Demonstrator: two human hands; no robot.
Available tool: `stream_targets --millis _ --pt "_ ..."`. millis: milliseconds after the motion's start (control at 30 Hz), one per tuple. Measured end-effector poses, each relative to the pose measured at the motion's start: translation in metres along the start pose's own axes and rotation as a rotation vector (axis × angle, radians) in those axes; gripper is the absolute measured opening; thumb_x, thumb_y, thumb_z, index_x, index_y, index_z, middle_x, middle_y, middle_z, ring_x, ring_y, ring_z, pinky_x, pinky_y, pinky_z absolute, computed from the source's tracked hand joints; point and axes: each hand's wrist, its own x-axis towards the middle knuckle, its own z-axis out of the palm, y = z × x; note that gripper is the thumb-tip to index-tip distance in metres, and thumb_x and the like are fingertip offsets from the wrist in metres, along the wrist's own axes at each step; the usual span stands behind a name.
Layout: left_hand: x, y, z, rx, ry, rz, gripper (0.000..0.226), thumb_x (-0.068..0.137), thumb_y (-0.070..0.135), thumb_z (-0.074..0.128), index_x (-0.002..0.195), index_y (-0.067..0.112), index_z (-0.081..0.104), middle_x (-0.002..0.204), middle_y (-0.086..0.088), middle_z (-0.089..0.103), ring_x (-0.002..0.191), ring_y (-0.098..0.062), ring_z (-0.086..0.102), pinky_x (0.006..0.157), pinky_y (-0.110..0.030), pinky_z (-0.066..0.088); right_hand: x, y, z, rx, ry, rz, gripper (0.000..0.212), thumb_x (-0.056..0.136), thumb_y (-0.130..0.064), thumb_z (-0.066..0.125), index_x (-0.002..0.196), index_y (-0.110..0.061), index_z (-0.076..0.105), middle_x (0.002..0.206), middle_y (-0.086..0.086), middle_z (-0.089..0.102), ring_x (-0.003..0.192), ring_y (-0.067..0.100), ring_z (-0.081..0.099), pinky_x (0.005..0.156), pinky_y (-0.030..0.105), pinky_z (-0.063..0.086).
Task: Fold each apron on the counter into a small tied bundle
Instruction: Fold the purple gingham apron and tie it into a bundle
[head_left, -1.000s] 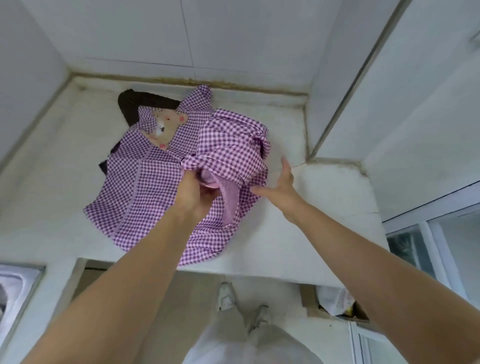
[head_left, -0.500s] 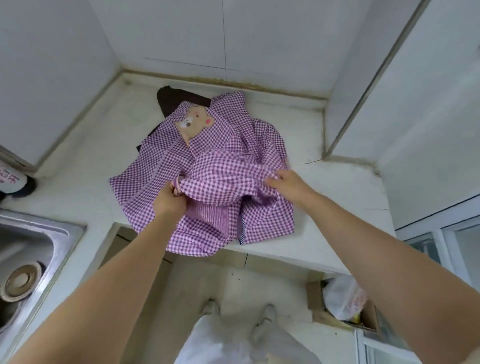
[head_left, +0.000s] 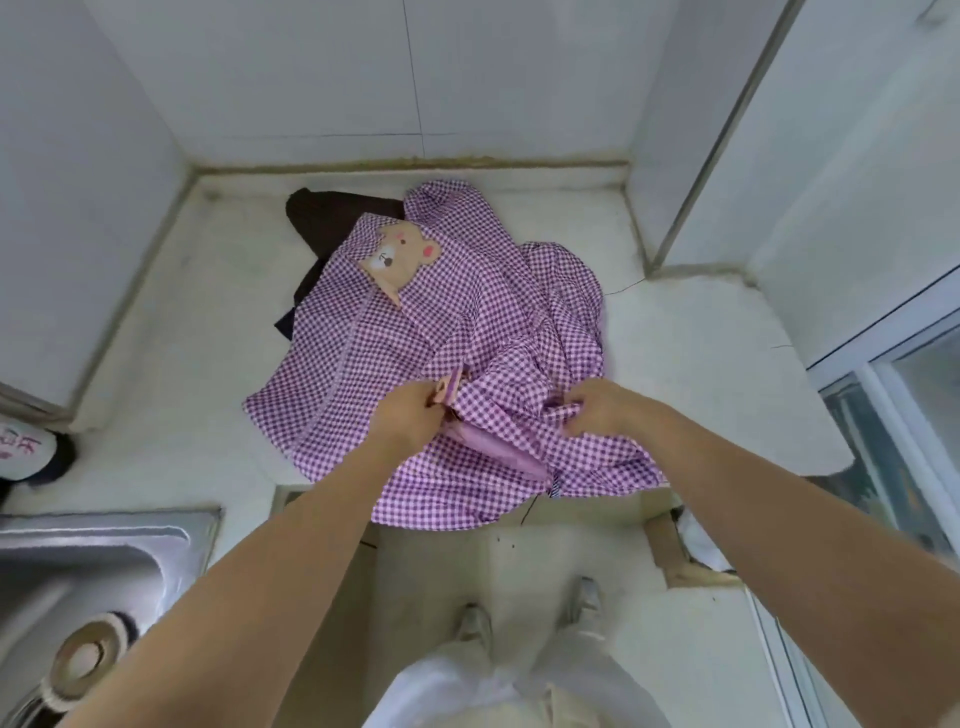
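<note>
Purple gingham apron (head_left: 467, 332) overhanging counter (head_left: 701, 374) edge, left hand (head_left: 410, 415), right hand (head_left: 597, 408) gripping

A single wide-angle camera on the person's head looks forward and steeply down at the counter (head_left: 171, 426) corner (walls (head_left: 311, 78) bow at the frame's edges). The purple checked apron (head_left: 467, 322) sits mid-frame, close; the floor (head_left: 519, 561) shows below.

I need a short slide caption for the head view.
Left hand and right hand grip the purple checked apron on the white counter.
</note>
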Motion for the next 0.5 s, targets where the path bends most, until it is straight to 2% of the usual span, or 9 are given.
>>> stream_targets --millis 133,167,233,267,300,333,400,467,500 --pt "0.014 -0.028 -0.023 -0.143 0.301 -0.251 0.022 0.095 0.005 0.045 0.099 -0.006 0.064 0.101 -0.028 0.066 0.096 -0.043 0.061 0.077 -0.044 0.044 -0.011 0.029 0.01 -0.051 0.257 0.297 0.059 0.087 -0.029 0.063 0.137 -0.011 0.037 0.13 0.015 0.051 0.117 0.032 0.053 0.096 0.041 0.046" --pt "0.018 -0.033 -0.027 -0.155 0.308 -0.305 0.024 0.096 0.006 0.044 0.105 -0.006 0.063 0.108 -0.029 0.065 0.102 -0.043 0.06 0.082 -0.043 0.044 -0.013 0.034 0.01 -0.05 0.215 0.348 0.059 0.086 -0.034 0.063 0.135 -0.011 0.038 0.132 0.016 0.049 0.117 0.032 0.052 0.095 0.042 0.046" --pt "0.025 -0.037 -0.029 -0.123 0.251 -0.353 0.031 0.095 0.006 0.047 0.122 -0.005 0.055 0.126 -0.03 0.054 0.115 -0.044 0.052 0.092 -0.044 0.041 -0.013 0.039 0.011 0.066 0.129 0.325 0.035 0.09 -0.035 0.059 0.111 -0.007 0.053 0.123 0.016 0.056 0.103 0.027 0.056 0.083 0.035 0.046" --pt "0.025 -0.036 -0.026 -0.089 0.227 -0.365 0.04 0.092 0.007 0.052 0.13 -0.004 0.047 0.136 -0.03 0.043 0.122 -0.045 0.045 0.099 -0.045 0.038 -0.013 0.035 0.011 0.149 0.168 0.289 0.027 0.094 -0.033 0.053 0.098 -0.006 0.057 0.116 0.016 0.061 0.097 0.026 0.057 0.08 0.033 0.045" --pt "0.025 -0.032 -0.022 -0.032 0.238 -0.352 0.053 0.088 0.009 0.057 0.136 -0.003 0.039 0.145 -0.029 0.031 0.129 -0.045 0.037 0.105 -0.049 0.035 -0.013 0.029 0.009 0.241 0.27 0.247 0.028 0.097 -0.031 0.048 0.097 -0.006 0.061 0.115 0.016 0.062 0.098 0.028 0.059 0.083 0.033 0.046" --pt "0.023 -0.028 -0.018 0.055 0.311 -0.271 0.065 0.082 0.01 0.062 0.139 -0.002 0.034 0.15 -0.027 0.023 0.134 -0.044 0.03 0.11 -0.052 0.03 -0.01 0.021 0.007 0.336 0.404 0.194 0.031 0.1 -0.03 0.044 0.108 -0.007 0.063 0.122 0.016 0.062 0.107 0.031 0.059 0.09 0.034 0.046" --pt "0.02 -0.013 -0.01 0.174 0.483 0.111 0.078 0.069 0.012 0.064 0.141 0.004 0.033 0.153 -0.022 0.022 0.139 -0.042 0.024 0.113 -0.055 0.021 -0.009 -0.001 -0.002 0.517 0.637 0.044 0.033 0.102 -0.022 0.042 0.126 -0.008 0.059 0.132 0.014 0.059 0.118 0.032 0.055 0.095 0.031 0.041" --pt "0.018 0.01 -0.004 0.22 0.467 0.54 0.088 0.063 0.022 0.065 0.143 0.012 0.032 0.154 -0.016 0.025 0.139 -0.037 0.026 0.112 -0.055 0.02 -0.014 -0.025 -0.014 0.624 0.66 -0.146 0.027 0.102 -0.018 0.046 0.119 -0.006 0.062 0.121 0.012 0.064 0.111 0.029 0.058 0.087 0.029 0.042" --pt "0.017 0.022 0.0 0.23 0.39 0.631 0.093 0.064 0.029 0.067 0.146 0.015 0.028 0.154 -0.013 0.028 0.138 -0.035 0.028 0.112 -0.055 0.022 -0.016 -0.035 -0.019 0.642 0.606 -0.224 0.024 0.1 -0.018 0.048 0.114 -0.005 0.063 0.114 0.011 0.066 0.107 0.028 0.061 0.087 0.032 0.045"
